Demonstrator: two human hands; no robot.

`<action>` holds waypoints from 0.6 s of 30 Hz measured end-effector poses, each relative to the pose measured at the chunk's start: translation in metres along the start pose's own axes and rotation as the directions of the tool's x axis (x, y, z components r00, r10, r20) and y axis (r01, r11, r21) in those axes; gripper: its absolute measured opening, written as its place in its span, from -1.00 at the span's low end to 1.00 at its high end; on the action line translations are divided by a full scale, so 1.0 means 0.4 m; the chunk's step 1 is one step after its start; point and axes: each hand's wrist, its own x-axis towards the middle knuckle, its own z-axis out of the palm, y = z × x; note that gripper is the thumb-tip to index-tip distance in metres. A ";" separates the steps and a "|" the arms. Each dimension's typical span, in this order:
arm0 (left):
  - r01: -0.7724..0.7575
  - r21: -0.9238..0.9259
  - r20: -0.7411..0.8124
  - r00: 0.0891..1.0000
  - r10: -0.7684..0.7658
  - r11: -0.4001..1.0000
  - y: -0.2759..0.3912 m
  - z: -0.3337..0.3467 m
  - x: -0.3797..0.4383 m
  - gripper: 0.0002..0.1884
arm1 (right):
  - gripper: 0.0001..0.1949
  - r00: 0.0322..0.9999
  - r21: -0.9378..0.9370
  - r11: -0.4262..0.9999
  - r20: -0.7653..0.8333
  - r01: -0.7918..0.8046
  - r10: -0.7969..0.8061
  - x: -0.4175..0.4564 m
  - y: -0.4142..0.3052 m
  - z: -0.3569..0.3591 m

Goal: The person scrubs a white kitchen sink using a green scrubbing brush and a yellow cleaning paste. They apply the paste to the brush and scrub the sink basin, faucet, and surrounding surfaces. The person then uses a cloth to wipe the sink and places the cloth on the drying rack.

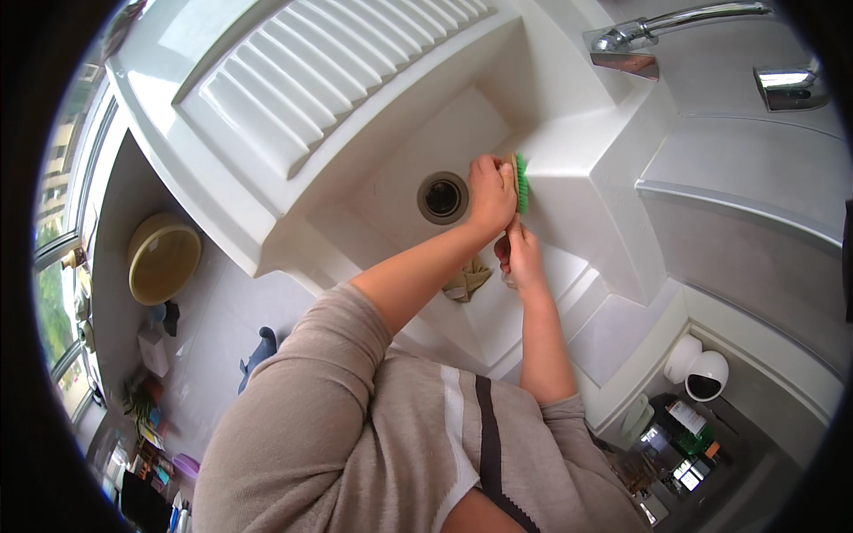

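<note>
My left hand (492, 196) grips a scrubbing brush (522, 183) with a tan back and green bristles. The bristles face the right inner wall of a white laundry sink (566, 206), close to or against it. Just below, my right hand (523, 256) has curled fingers, its fingertips at the lower end of the brush; whether they hold it is hidden. A small translucent thing shows under that hand. The round drain (443, 198) lies left of my left hand. A crumpled olive-beige cloth (468, 280) rests in the sink beneath my left forearm.
A ribbed washboard (326, 73) is moulded into the sink's upper left. Chrome faucet (620, 40) and another chrome fitting (792, 86) are on the wall at upper right. A yellow basin (164, 258) stands at left. Lower right, a recess holds a green bottle (693, 430) and a white device (706, 375).
</note>
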 end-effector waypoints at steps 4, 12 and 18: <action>0.009 -0.190 -0.157 0.987 -0.039 0.982 0.023 0.063 0.035 -0.83 | -0.53 0.998 -0.060 0.996 0.028 -0.063 0.065 -0.040 -0.101 -0.025; -0.035 -0.409 -0.112 0.994 -0.013 0.912 0.088 0.083 0.011 -0.82 | -0.66 0.946 -0.512 0.849 -0.195 0.128 -0.260 -0.047 -0.062 -0.066; 0.160 -0.321 -0.011 0.985 -0.172 0.933 0.066 0.054 0.064 -0.80 | -0.64 0.962 -0.461 0.887 -0.251 -0.025 -0.103 -0.008 -0.106 -0.004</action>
